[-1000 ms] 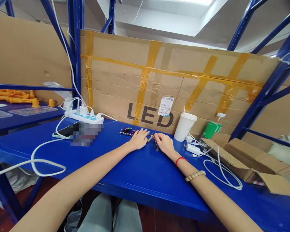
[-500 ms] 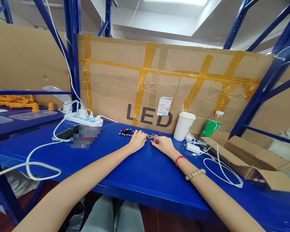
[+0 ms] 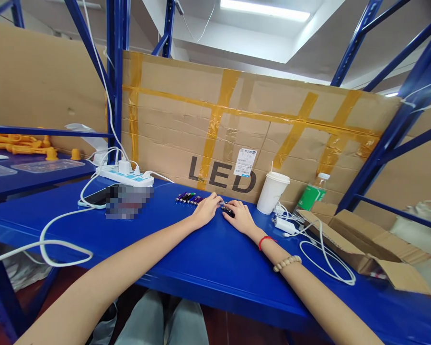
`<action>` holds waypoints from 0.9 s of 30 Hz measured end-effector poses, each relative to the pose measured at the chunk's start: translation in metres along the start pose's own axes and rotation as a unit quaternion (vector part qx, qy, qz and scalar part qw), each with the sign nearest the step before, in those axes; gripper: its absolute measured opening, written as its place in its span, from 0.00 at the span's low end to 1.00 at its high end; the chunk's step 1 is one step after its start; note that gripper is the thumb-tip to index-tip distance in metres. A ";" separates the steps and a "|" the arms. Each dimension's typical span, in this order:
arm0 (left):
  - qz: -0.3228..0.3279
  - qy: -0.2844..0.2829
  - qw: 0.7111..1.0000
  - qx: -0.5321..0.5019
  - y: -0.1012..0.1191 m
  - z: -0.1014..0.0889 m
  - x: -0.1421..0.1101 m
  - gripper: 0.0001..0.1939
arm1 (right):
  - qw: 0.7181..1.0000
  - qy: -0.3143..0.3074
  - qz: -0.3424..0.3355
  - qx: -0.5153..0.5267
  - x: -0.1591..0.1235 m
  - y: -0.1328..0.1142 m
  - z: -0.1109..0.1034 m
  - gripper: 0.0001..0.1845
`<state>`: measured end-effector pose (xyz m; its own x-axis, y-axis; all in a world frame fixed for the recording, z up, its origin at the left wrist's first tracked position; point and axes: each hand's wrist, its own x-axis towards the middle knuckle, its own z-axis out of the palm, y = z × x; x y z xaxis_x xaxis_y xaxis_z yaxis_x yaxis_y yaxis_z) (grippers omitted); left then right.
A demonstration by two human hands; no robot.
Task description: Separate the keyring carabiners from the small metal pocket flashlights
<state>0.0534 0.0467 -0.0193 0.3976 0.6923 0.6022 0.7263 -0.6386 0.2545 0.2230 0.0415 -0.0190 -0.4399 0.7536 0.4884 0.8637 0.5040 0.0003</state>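
Observation:
Several slim little tubes [image 3: 188, 198] in purple, black and green, with silvery ends, lie side by side on the blue table. My left hand [image 3: 206, 211] rests at the right end of this row, its fingers bent and pressed together near a small shiny purplish piece. What sits in its fingertips is too small to make out. Close by on the right, my right hand [image 3: 240, 217] has its fingers curled over a small dark shiny piece [image 3: 229, 212], partly hidden under them. The fingertips of both hands nearly meet.
A white paper cup [image 3: 273, 191] with a straw, a white charger cable [image 3: 285, 226], a green-labelled bottle [image 3: 313, 192] and an open cardboard box [image 3: 366, 239] stand right. Left are a power strip [image 3: 129, 178] and a phone [image 3: 100, 196]. Cardboard [image 3: 165, 129] walls the back.
My right hand has shifted slightly and a dark piece now shows under its fingers. My left hand has moved slightly rightward, uncovering more of the row. The camera view has tilted a little.

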 end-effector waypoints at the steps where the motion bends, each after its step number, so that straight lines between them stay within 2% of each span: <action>1: 0.005 -0.003 1.000 -0.003 0.000 0.000 0.000 0.10 | 1.000 -0.005 0.003 -0.001 0.000 0.000 0.001 0.16; 8: 0.076 0.018 0.995 0.064 0.004 0.004 0.000 0.14 | 1.000 0.002 0.017 0.005 0.001 0.003 0.007 0.14; 11: 0.085 0.032 0.993 0.081 0.007 0.004 -0.001 0.15 | 1.000 0.007 0.017 0.010 0.002 0.002 0.007 0.13; 18: 0.050 0.030 0.995 0.087 0.008 0.003 -0.001 0.15 | 0.999 0.029 0.029 0.021 0.008 -0.003 0.004 0.09; 27: 0.020 -0.024 0.993 0.113 0.012 -0.003 -0.001 0.15 | 0.999 0.014 0.038 -0.023 0.015 -0.003 0.008 0.09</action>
<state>0.0603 0.0371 -0.0150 0.4506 0.6865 0.5706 0.8146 -0.5777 0.0518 0.2119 0.0552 -0.0190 -0.3668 0.7765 0.5123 0.9049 0.4257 0.0026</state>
